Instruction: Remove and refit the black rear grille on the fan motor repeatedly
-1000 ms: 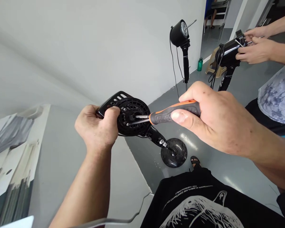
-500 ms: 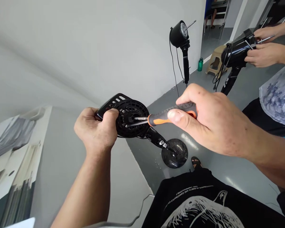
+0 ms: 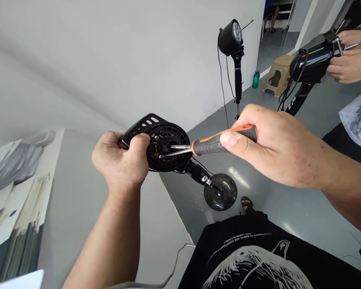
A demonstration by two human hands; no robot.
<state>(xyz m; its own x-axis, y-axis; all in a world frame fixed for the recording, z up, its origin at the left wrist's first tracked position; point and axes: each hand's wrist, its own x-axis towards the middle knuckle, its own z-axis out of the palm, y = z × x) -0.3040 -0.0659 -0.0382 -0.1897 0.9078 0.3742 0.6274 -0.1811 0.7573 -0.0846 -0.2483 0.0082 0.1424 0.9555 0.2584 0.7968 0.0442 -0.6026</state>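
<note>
My left hand is closed around the edge of a black fan motor housing, thumb on its slotted front. In my right hand is a screwdriver with a grey and orange handle. Its tip meets the lower left part of the housing's front, at a screw. The fan's metal shaft sticks out of the centre, just above the screwdriver's blade. A black pole runs from the housing down to a round black base on the floor.
Another black fan motor on a stand is by the wall. At right, a co-worker's hands work on a black fan head. Behind are a beige stool and green bottle. Papers lie on the left.
The screwdriver's handle has turned in my right hand, its orange part shifting from the lower side to the top. My left hand keeps its hold on the housing.
</note>
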